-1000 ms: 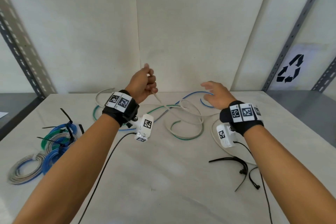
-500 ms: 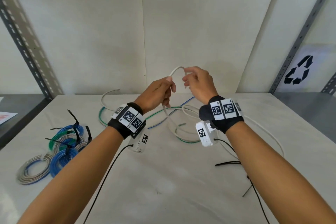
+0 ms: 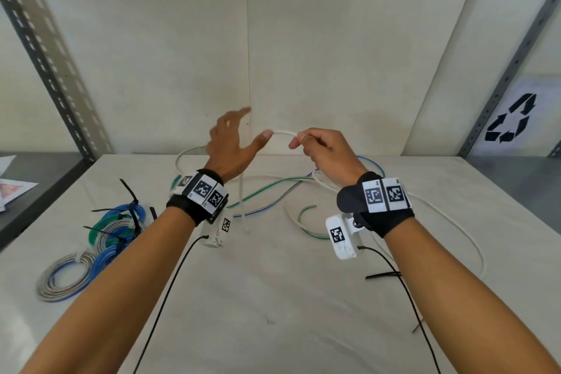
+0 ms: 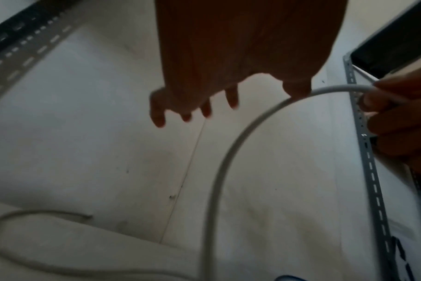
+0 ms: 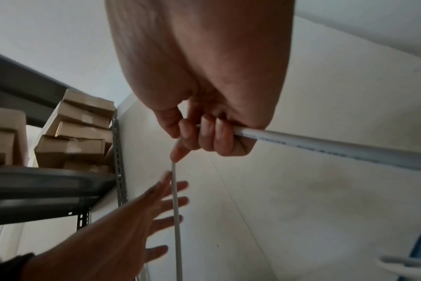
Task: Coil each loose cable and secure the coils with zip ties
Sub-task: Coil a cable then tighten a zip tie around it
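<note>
A person's two hands are raised above a white counter (image 3: 273, 297), near its far edge. The right hand (image 3: 328, 152) has its fingers (image 5: 212, 133) curled around a white cable (image 3: 283, 132), pinching it between thumb and forefinger. The cable arcs from that grip toward the left hand (image 3: 230, 146), then drops to the counter. The left hand is spread wide, fingers (image 4: 204, 110) apart and straight; its thumb tip sits just at the cable's arc, though whether it touches cannot be told. The rest of the white cable trails in loose curves over the counter's right side and far edge, lying among green and blue loose cables (image 3: 273, 188). Near the left edge lie finished coils (image 3: 100, 240) in blue, green and grey, bound with black zip ties (image 3: 130, 194). Another black zip tie (image 3: 382, 276) lies near the right forearm. Slotted metal shelf posts (image 3: 45, 55) stand at both far corners, and a recycling sign (image 3: 510, 121) hangs on the right.
</note>
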